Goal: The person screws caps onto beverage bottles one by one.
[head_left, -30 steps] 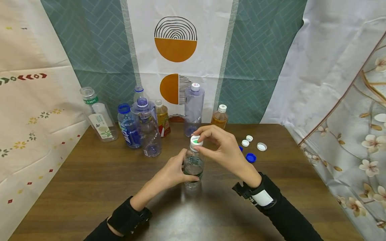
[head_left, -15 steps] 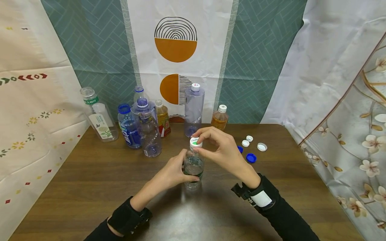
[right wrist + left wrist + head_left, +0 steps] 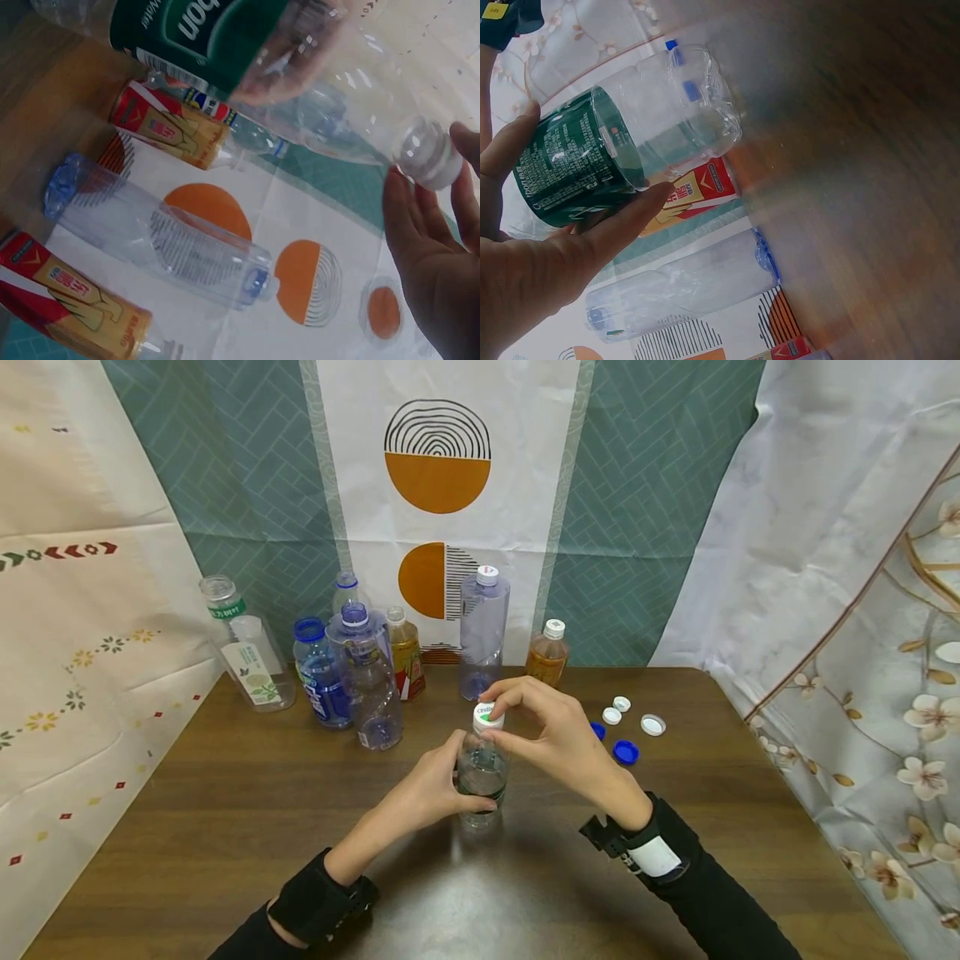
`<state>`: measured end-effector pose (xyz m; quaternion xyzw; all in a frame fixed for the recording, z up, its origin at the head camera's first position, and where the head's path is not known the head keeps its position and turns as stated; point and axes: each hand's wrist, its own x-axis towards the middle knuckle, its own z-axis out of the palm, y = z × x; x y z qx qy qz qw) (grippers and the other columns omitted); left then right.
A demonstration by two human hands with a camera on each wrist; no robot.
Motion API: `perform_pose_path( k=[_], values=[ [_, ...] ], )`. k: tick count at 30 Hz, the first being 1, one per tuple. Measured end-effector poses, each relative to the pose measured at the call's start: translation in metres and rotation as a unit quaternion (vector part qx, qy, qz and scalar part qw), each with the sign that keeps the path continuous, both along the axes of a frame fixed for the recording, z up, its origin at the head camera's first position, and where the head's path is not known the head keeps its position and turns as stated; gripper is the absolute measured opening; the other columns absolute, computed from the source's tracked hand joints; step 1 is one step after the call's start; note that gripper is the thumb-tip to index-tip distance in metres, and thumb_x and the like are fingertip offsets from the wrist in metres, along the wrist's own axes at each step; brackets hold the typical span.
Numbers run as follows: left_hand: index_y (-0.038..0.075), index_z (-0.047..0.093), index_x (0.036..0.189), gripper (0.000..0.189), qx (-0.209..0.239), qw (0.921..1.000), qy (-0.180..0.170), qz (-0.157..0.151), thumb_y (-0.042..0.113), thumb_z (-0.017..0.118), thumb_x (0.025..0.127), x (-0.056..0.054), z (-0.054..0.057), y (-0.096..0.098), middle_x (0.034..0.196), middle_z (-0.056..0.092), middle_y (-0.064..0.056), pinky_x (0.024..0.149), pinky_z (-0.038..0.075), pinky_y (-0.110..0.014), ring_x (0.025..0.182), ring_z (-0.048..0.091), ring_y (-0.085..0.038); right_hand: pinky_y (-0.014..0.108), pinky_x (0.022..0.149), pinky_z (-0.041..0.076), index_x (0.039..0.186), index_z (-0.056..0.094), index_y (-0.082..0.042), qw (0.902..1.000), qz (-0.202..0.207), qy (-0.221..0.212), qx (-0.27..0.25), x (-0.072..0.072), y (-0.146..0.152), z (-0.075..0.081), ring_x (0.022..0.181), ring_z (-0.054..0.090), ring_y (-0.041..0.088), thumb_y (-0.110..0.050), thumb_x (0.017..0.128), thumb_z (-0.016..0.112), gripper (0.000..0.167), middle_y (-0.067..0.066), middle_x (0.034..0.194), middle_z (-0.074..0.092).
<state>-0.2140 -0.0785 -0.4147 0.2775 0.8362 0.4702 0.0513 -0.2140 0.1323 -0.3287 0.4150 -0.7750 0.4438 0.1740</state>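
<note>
The table [image 3: 240, 827] in front of me is dark brown wood with the grain running across it, and a bright patch of light shines on the part nearest me. Around its middle I have a clear bottle [image 3: 482, 768] upright between my hands. My left hand [image 3: 423, 789] is curved round its body, spread only as wide as the bottle, thumb across the front by the green label [image 3: 566, 161]. My right hand [image 3: 551, 727] is narrowed to a pinch, thumb and fingertips on the white cap [image 3: 487, 718] at the bottle's top.

Beyond my right hand lie loose lids: blue ones [image 3: 626, 752] and white ones [image 3: 653, 725]. Along the back left stand a bottle with a green neck band [image 3: 261, 672], a blue bottle [image 3: 322, 681] and a juice bottle [image 3: 406, 660], with other clear bottles among them. A tall bottle [image 3: 483, 627] and an amber bottle [image 3: 547, 657], both white-topped, are further right.

Cloth hangs all round: teal fabric [image 3: 637, 485] with a white panel [image 3: 517, 460] of orange shapes behind, a cream cloth [image 3: 60, 635] on my left, and a flowered cloth [image 3: 922, 743] on my right.
</note>
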Motion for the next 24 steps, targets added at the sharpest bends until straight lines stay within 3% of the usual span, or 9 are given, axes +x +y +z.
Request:
perform_pose_path(
  k=[4, 10, 15, 17, 22, 24],
  values=[
    [0.005, 0.047, 0.126, 0.069, 0.005, 1.0000, 0.002, -0.001, 0.021, 0.093, 0.076, 0.000, -0.001, 0.000, 0.121, 0.066, -0.013, 0.089, 0.059, -0.040, 0.109, 0.067, -0.028, 0.029, 0.094, 0.056, 0.103, 0.065, -0.012, 0.9993, 0.004, 0.020, 0.031, -0.001, 0.006, 0.008, 0.113, 0.064, 0.019, -0.004, 0.083, 0.084, 0.029, 0.006, 0.122, 0.068],
    [0.005, 0.047, 0.126, 0.071, 0.005, 1.0000, -0.001, 0.002, 0.020, 0.093, 0.075, -0.001, 0.000, 0.002, 0.122, 0.066, -0.013, 0.090, 0.058, -0.042, 0.110, 0.067, -0.028, 0.020, 0.066, 0.048, 0.112, 0.069, -0.014, 0.9928, 0.033, 0.049, 0.104, -0.012, 0.016, 0.030, 0.082, 0.055, 0.008, -0.008, 0.086, 0.082, 0.029, 0.002, 0.126, 0.066],
    [0.004, 0.046, 0.128, 0.071, 0.003, 1.0000, -0.005, -0.002, 0.020, 0.092, 0.076, 0.000, 0.000, 0.002, 0.123, 0.066, -0.014, 0.090, 0.058, -0.043, 0.111, 0.067, -0.029, 0.025, 0.088, 0.053, 0.125, 0.068, -0.011, 0.9663, 0.120, 0.079, 0.214, -0.024, 0.019, 0.053, 0.112, 0.060, 0.012, -0.008, 0.087, 0.081, 0.040, 0.002, 0.132, 0.065],
    [0.005, 0.046, 0.128, 0.071, 0.006, 0.9999, -0.008, -0.003, 0.019, 0.092, 0.076, 0.000, 0.000, 0.001, 0.123, 0.065, -0.014, 0.090, 0.058, -0.043, 0.111, 0.067, -0.029, 0.026, 0.089, 0.053, 0.129, 0.066, -0.008, 0.9528, 0.157, 0.084, 0.246, -0.029, 0.018, 0.062, 0.119, 0.059, 0.016, -0.005, 0.087, 0.080, 0.044, 0.005, 0.135, 0.064],
    [0.004, 0.045, 0.129, 0.071, 0.006, 0.9999, -0.009, -0.004, 0.019, 0.091, 0.077, 0.000, 0.000, 0.000, 0.124, 0.065, -0.015, 0.091, 0.058, -0.044, 0.111, 0.067, -0.029, 0.021, 0.069, 0.048, 0.132, 0.065, -0.007, 0.9248, 0.216, 0.078, 0.303, -0.037, 0.015, 0.077, 0.107, 0.057, 0.014, -0.002, 0.091, 0.074, 0.042, 0.009, 0.138, 0.061],
    [0.004, 0.045, 0.129, 0.071, 0.002, 1.0000, -0.008, -0.004, 0.020, 0.091, 0.077, 0.000, -0.001, -0.001, 0.124, 0.065, -0.015, 0.090, 0.058, -0.044, 0.111, 0.067, -0.029, 0.021, 0.067, 0.047, 0.133, 0.064, -0.008, 0.9157, 0.225, 0.070, 0.325, -0.039, 0.014, 0.081, 0.098, 0.056, 0.012, -0.001, 0.093, 0.071, 0.041, 0.008, 0.140, 0.060]
  ],
)
